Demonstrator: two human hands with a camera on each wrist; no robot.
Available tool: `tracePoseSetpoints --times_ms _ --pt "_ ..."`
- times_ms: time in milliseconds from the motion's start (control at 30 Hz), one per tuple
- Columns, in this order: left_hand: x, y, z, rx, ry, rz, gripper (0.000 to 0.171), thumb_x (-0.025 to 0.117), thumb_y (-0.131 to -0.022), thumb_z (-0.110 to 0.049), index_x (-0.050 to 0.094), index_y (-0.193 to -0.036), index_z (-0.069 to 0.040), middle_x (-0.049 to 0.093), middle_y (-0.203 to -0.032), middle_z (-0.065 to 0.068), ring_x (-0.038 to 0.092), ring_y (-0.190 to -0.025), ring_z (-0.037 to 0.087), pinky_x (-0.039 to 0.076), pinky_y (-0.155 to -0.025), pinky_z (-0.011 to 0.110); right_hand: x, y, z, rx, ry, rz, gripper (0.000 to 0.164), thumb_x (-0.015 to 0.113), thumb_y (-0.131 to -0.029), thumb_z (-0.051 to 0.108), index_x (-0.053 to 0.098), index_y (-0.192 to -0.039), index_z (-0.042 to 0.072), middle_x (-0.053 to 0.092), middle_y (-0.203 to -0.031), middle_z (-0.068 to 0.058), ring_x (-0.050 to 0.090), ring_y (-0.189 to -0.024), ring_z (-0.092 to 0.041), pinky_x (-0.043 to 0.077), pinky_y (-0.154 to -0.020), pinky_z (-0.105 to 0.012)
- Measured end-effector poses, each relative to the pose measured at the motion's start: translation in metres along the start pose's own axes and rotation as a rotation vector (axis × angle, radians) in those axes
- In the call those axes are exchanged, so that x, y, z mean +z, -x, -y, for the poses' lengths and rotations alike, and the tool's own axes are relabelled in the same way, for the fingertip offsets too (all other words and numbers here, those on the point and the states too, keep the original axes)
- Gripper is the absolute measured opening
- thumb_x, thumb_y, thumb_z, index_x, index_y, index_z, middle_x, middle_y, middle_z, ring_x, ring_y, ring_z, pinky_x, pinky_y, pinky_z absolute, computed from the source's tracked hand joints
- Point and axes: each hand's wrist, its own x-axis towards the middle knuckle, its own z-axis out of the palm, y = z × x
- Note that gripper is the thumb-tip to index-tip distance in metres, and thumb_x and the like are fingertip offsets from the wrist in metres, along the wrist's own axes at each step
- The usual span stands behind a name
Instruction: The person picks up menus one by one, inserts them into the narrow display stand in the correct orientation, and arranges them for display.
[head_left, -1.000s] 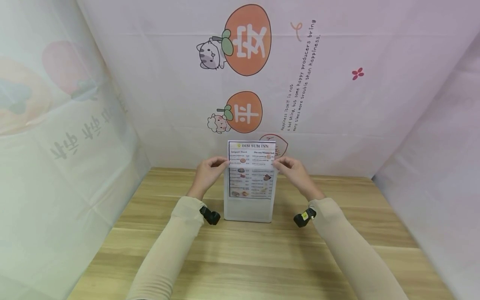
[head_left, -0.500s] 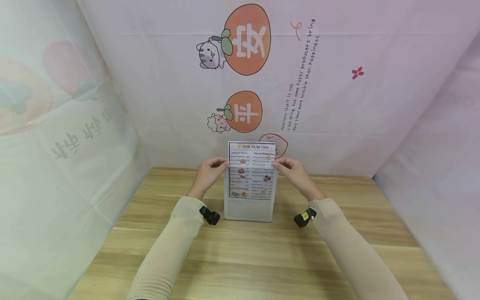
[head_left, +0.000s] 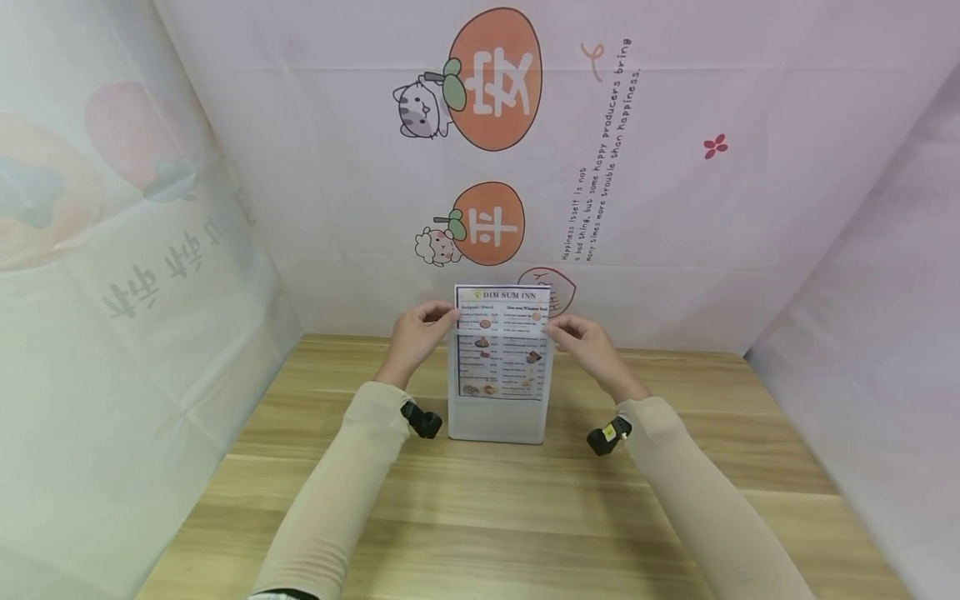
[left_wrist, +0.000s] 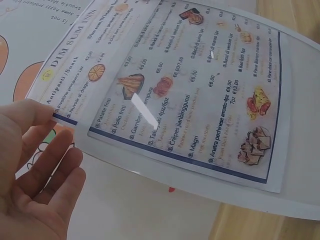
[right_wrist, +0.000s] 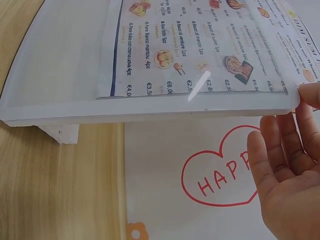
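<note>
A printed "DIM SUM INN" menu sheet (head_left: 517, 320) stands partly inside a clear upright sign holder (head_left: 497, 421), its top section sticking out above the holder's upper edge. My left hand (head_left: 414, 343) pinches the sheet's left edge between thumb and index finger, just above the holder. On the other side, my right hand (head_left: 594, 348) pinches the sheet's right edge near the holder's top corner. The left wrist view shows the left hand (left_wrist: 42, 190) with its other fingers loosely bent below the paper. In the right wrist view, the right hand's fingers (right_wrist: 280, 155) sit behind the sheet and holder corner.
The holder stands on a wood-grain table (head_left: 480, 517). Close behind it hangs a white printed cloth (head_left: 675, 217) with cartoon fruit and lettering. More cloth (head_left: 112, 375) hangs along the left side and also the right.
The menu sheet has slid slightly down into the holder. My left hand has shifted a little upward along the sheet's edge; the right hand has hardly moved.
</note>
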Motion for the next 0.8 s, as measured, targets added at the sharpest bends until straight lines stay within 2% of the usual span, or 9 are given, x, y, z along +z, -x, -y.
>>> tracePoseSetpoints --times_ms 200,500,800 --pt "-0.001 0.0 -0.002 0.002 -0.007 0.002 0.03 0.068 -0.096 -0.042 0.073 -0.112 -0.017 0.068 -0.112 -0.002 0.059 -0.113 0.019 0.048 -0.099 0.042 0.0 0.001 0.003 -0.011 0.009 -0.006 0.042 0.06 -0.101 0.04 0.063 -0.119 0.002 0.061 -0.119 -0.013 0.055 -0.113 -0.028 0.045 -0.101 -0.05" --pt "-0.001 0.0 -0.003 0.01 -0.011 -0.002 0.029 0.068 -0.096 -0.04 0.073 -0.11 -0.016 0.069 -0.111 -0.002 0.06 -0.111 0.018 0.047 -0.099 0.041 -0.002 -0.006 0.015 -0.035 0.008 -0.033 0.039 0.06 -0.1 0.043 0.062 -0.119 0.009 0.062 -0.122 -0.008 0.057 -0.114 -0.024 0.05 -0.097 -0.042" --pt "0.0 0.0 -0.003 0.01 0.001 0.0 0.027 0.069 -0.095 -0.039 0.073 -0.109 -0.016 0.069 -0.11 -0.002 0.06 -0.11 0.017 0.048 -0.098 0.04 -0.005 -0.006 0.021 -0.031 0.017 -0.037 0.039 0.061 -0.1 0.042 0.062 -0.116 0.007 0.062 -0.121 -0.008 0.057 -0.111 -0.024 0.051 -0.093 -0.039"
